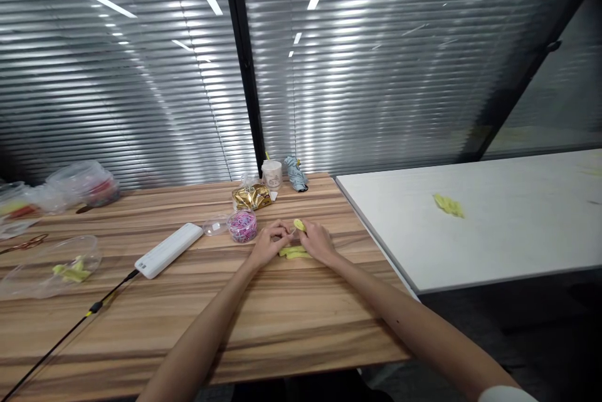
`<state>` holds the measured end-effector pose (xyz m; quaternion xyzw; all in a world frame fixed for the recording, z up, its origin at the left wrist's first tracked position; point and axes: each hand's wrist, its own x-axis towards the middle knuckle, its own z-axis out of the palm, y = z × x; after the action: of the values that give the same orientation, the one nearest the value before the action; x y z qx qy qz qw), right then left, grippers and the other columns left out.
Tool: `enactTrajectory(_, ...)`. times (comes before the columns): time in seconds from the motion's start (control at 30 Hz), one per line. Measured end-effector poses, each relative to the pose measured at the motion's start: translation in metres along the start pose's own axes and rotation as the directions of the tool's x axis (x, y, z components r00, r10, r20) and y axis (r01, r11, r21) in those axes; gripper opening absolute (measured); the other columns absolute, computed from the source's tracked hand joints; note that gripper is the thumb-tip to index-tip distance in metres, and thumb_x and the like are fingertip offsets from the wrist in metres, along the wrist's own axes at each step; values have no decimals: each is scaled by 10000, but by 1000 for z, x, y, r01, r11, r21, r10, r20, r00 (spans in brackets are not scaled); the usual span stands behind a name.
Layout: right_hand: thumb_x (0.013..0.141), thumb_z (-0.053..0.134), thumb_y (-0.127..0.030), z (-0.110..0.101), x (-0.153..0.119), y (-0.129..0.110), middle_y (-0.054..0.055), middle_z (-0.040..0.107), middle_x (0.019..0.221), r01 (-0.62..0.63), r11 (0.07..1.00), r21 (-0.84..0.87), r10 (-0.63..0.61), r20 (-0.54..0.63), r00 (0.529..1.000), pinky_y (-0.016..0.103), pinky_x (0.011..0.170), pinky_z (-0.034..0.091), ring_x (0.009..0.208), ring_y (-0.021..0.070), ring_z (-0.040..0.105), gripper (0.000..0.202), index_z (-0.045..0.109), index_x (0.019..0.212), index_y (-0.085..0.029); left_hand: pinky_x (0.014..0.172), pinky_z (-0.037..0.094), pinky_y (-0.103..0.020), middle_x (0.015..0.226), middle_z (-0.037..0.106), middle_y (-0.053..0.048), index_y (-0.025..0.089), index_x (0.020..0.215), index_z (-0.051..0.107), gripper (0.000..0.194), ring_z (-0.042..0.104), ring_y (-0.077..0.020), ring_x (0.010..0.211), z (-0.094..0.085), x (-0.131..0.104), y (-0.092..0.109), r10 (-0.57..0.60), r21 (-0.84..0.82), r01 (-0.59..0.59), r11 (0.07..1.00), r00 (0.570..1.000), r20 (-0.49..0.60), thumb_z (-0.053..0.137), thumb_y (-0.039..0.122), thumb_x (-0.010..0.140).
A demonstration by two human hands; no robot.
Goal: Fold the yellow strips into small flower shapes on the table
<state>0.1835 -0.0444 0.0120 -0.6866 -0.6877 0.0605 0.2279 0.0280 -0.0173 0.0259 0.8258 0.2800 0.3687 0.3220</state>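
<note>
Over the wooden table [282, 327], my two hands work close together. My right hand [316, 241] is closed around a small yellow piece [299, 224], perhaps folded cloth, whose rounded end sticks up past the fingers. My left hand [271, 243] pinches a thin pale strand [292, 232] that runs toward the yellow piece; its kind is too small to make out. Beneath both hands lies a flat yellow strip [295, 253], partly covered by the fingers. Left of my left hand stands a round clear tub [242, 226] full of small pink and purple bands, its clear lid [216, 226] beside it.
A white power bank [169, 250] with a black cable [96, 307] lies to the left. Farther left are a clear plastic sheet [28, 276] with yellow scraps [73, 270] and scissors [28, 244]. Behind sit a gold packet [253, 197] and a cup [271, 174]. A white table [399, 226] adjoins at right.
</note>
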Motion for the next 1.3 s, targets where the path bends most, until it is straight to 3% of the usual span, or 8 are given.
enactTrajectory(0.27, 857, 353, -301, 1, 0, -1, 59, 632, 834, -29, 1000, -2, 29, -38, 999, 233, 576, 293, 731, 178, 566, 238, 536, 961, -192, 609, 349, -221, 584, 483, 8, 140, 490, 448, 354, 460, -108, 602, 0, 3, 4, -74, 57, 74, 996, 997, 7, 418, 314, 796)
enactTrajectory(0.6, 849, 366, -261, 4, -2, 2, 47, 627, 759, 65, 998, 22, -62, -137, 989, 238, 545, 245, 673, 168, 544, 183, 519, 914, -184, 545, 350, -207, 584, 562, -5, 125, 564, 570, 402, 484, -113, 558, 0, 6, 6, -170, 101, 164, 981, 984, 58, 361, 369, 806)
enactTrajectory(0.8, 811, 403, -188, 4, -5, 2, 37, 623, 752, 144, 990, 3, -142, -129, 981, 240, 535, 229, 650, 164, 539, 138, 512, 896, -182, 587, 383, -205, 662, 642, -12, 122, 723, 673, 305, 528, -137, 616, -3, 1, 2, -101, 138, 83, 987, 987, 125, 432, 303, 770)
enactTrajectory(1.0, 821, 396, -177, 5, -4, 2, 36, 619, 807, 273, 957, 97, -269, -55, 962, 222, 565, 258, 695, 154, 539, 136, 502, 907, -181, 574, 392, -210, 675, 662, -33, 134, 768, 691, 264, 552, -148, 614, -3, -1, -10, -65, 162, 50, 986, 994, 88, 497, 312, 764)
enactTrajectory(1.3, 851, 381, -254, 6, -3, 3, 35, 619, 756, 216, 962, 165, -202, -98, 974, 220, 557, 263, 682, 166, 549, 152, 500, 920, -189, 665, 424, -246, 748, 662, -49, 181, 916, 669, 236, 568, -156, 688, -1, -1, -20, -24, 273, 23, 962, 1000, 0, 490, 274, 793)
